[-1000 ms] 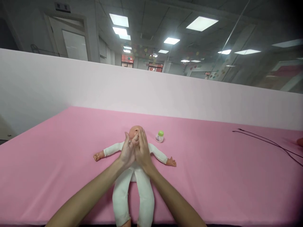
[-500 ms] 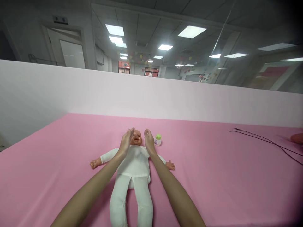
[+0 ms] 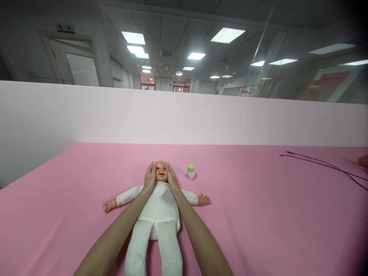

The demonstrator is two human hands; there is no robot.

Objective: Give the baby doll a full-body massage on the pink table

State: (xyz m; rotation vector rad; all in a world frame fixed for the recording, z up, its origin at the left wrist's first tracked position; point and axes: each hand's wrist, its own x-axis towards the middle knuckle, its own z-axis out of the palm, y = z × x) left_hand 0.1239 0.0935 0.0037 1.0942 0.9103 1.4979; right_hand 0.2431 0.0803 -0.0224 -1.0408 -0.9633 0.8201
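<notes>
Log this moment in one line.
left hand: against one side of doll's head | right hand: against other side | jar: standing nearby, green lid on

Lit ceiling panels [image 3: 228,35] above a plain white wall [image 3: 218,120]

Looking forward and down from head height, standing near the doll [image 3: 158,205] at its foot end, cropping the legs [image 3: 170,251] below. Facing across the pink cloth [image 3: 258,207] toward the white wall [image 3: 201,119], also taking in ceiling lights [image 3: 228,35] beyond.
</notes>
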